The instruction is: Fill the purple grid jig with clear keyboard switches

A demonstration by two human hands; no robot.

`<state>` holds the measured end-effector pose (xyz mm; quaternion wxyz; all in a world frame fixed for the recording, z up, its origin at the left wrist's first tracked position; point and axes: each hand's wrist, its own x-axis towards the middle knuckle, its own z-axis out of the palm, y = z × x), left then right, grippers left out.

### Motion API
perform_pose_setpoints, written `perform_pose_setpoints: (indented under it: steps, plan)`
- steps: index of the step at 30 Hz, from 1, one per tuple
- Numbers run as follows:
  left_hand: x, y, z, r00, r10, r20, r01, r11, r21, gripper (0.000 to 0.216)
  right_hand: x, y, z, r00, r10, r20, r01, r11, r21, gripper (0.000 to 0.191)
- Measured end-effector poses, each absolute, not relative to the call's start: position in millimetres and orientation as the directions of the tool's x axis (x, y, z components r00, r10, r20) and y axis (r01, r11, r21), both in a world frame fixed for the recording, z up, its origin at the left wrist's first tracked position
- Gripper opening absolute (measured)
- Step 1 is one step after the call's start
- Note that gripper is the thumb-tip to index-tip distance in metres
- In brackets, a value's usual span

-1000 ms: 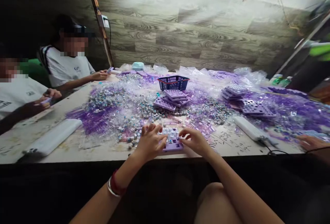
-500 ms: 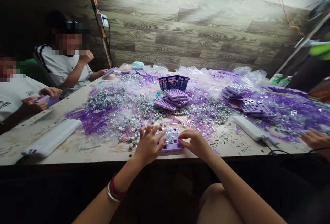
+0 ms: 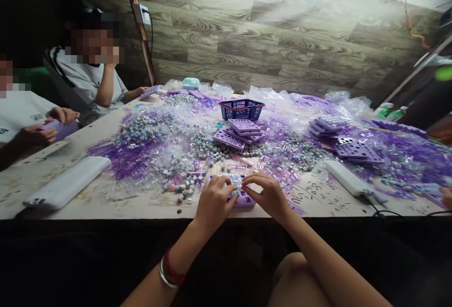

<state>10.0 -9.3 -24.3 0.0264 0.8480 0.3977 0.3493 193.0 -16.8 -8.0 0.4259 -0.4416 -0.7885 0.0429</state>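
We are sitting at a pale table (image 3: 155,206), and a purple plate (image 3: 244,200) with square holes is lying near its front edge, before us at twelve o'clock. Our left hand (image 3: 216,199) is covering the plate's nine o'clock side, and its thumb and forefinger are standing near each other. Our right hand (image 3: 267,195) is bending over the three o'clock side, its thumb and fingertips almost meeting. We cannot tell whether either hand is gripping a small piece. Some clear pieces (image 3: 236,180) are sitting on the plate, between our hands. Farther away at twelve o'clock, a stack of purple plates (image 3: 243,129) is resting, and a dark basket (image 3: 241,110) is standing just behind. At ten o'clock, a co-worker (image 3: 19,114) is holding a purple part (image 3: 67,131).
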Motion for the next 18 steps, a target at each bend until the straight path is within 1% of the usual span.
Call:
perform_pose_setpoints:
  steps: [4,10,12,16,18]
  plan:
    - [16.6,-13.4,-23.6,0.448,0.704,0.55,0.7,-0.659,0.273,0.011,199.6,-17.7,-4.4,-0.175,0.756,0.631,0.671,0.56,-0.485,0.006]
    - [20.7,-13.8,-22.5,0.432,0.739,0.517,0.714,-0.631,0.305,0.009,202.1,-18.6,-4.6,-0.187,0.771,0.608,0.663,0.556,-0.502,0.005]
    - [22.0,-12.5,-21.8,0.43,0.763,0.483,0.715,-0.614,0.333,0.008,201.9,-19.1,-4.2,-0.175,0.778,0.604,0.659,0.548,-0.515,0.005]
    - [24.3,-7.5,-17.8,0.4,0.819,0.412,0.689,-0.564,0.454,0.008,202.8,-20.0,-3.2,-0.164,0.787,0.594,0.655,0.537,-0.531,0.005]
    - [25.0,-4.9,-14.8,0.383,0.836,0.392,0.681,-0.542,0.491,0.01,203.9,-20.2,-3.1,-0.164,0.79,0.591,0.656,0.535,-0.532,0.004]
